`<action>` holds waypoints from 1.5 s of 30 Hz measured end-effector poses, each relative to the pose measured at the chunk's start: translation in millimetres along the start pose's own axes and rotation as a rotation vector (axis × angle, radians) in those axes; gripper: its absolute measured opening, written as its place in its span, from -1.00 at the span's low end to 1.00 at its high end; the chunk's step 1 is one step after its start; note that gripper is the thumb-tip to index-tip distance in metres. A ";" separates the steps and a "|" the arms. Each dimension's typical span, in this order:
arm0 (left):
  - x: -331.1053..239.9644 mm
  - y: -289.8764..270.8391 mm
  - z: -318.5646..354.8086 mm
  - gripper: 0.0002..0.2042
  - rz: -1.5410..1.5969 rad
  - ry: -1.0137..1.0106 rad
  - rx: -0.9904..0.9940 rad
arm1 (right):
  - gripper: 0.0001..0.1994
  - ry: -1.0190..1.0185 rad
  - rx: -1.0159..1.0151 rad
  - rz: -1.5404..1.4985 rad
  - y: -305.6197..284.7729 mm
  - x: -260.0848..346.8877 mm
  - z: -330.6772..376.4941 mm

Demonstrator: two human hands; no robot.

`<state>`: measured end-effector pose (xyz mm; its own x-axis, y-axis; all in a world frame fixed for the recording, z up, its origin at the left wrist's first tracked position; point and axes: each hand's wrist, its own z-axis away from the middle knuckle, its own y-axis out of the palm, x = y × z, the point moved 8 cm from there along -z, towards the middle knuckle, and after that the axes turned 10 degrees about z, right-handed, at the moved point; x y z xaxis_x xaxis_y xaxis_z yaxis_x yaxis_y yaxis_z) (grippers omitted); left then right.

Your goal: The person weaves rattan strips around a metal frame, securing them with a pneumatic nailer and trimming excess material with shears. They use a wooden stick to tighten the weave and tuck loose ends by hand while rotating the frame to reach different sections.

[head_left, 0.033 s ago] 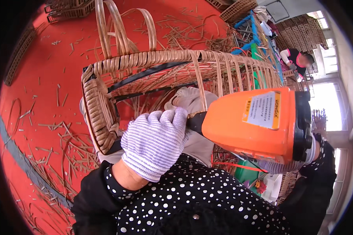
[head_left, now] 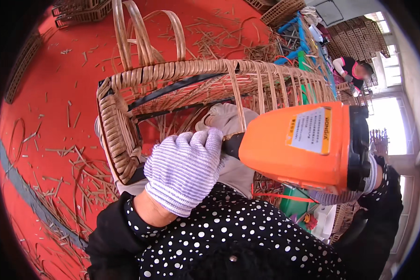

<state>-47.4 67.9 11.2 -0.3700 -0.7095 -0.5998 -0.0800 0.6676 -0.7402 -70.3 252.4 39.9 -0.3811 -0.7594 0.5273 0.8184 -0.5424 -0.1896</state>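
A woven wicker frame (head_left: 177, 70), wrapped in brown strips over black metal bars, lies across my lap. My left hand (head_left: 186, 163), in a white and purple striped glove, is closed at its near edge, beside the black nose of an orange power tool (head_left: 289, 144). What its fingers grip is hidden beneath the glove. The tool's nose meets the wicker edge next to my left thumb. My right hand (head_left: 336, 197), also gloved, holds the tool from its far right side; the orange body hides most of its fingers.
Long bent strips (head_left: 140, 32) stick up from the frame's far side. Offcuts (head_left: 88, 186) litter the red floor (head_left: 60, 116). A blue metal rack (head_left: 303, 37) stands beyond. A co-worker (head_left: 352, 74) is at the far right, near stacked wicker pieces (head_left: 359, 39).
The orange tool has tilted slightly and shifted a little to the left. My right forearm has moved slightly outward. My left hand and the wicker frame stay in place.
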 end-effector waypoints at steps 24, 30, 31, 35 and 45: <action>9.1 -7.1 -29.9 -0.72 0.219 -0.234 0.080 | -0.75 -0.167 -1.307 -0.304 -193.9 -270.6 72.2; 35.0 -6.8 -30.1 -0.80 0.376 -0.325 0.059 | -0.57 0.586 -1.249 0.116 -268.3 -379.6 23.2; 44.7 -3.4 -27.2 -0.82 0.455 -0.422 0.084 | -0.51 0.652 -1.232 0.194 -277.1 -388.8 17.9; 71.0 7.4 -25.7 -0.82 0.682 -0.655 0.191 | -0.42 0.327 -1.246 -0.153 -300.4 -425.0 21.6; 52.3 1.1 -41.9 -0.94 0.565 -0.317 0.311 | 0.10 0.757 -1.137 0.283 -182.9 -495.3 95.4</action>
<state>-105.6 41.0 -8.3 0.0138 -0.3371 -0.9414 0.3295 0.8904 -0.3141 9.8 762.0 -107.6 -0.6988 -0.7008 -0.1430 0.2513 -0.0533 -0.9664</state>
